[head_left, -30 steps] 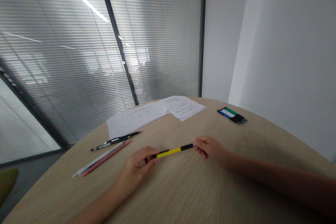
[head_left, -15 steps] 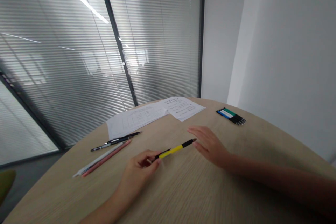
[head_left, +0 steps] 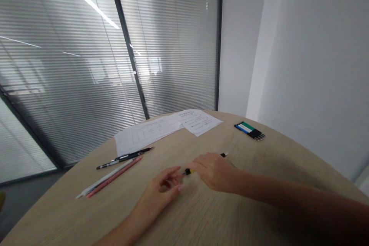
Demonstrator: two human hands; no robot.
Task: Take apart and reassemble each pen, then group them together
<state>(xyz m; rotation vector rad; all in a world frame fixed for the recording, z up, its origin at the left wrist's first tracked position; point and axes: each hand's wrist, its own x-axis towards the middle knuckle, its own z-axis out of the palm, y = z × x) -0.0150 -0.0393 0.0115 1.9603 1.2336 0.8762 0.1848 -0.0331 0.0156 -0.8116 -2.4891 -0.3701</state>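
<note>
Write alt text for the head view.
A person's right grip holds a yellow-and-black pen above a wooden table, one end near the open left grip. Printed sheets lie beyond, black pens left, multicoloured pens right.

One slim pen (head_left: 188, 171), black and yellow, sits mostly hidden behind the fingers (head_left: 200, 164) of the right hand (head_left: 215, 173), so all I can see are its two ends. The nearer one, right by the left hand (head_left: 155, 195), shows a patch of yellow, a black section and a thin stub; I can't tell whether that touches the left hand. The far end is black with a pale tip. It's held aslant over the counter (head_left: 178, 148).
</note>
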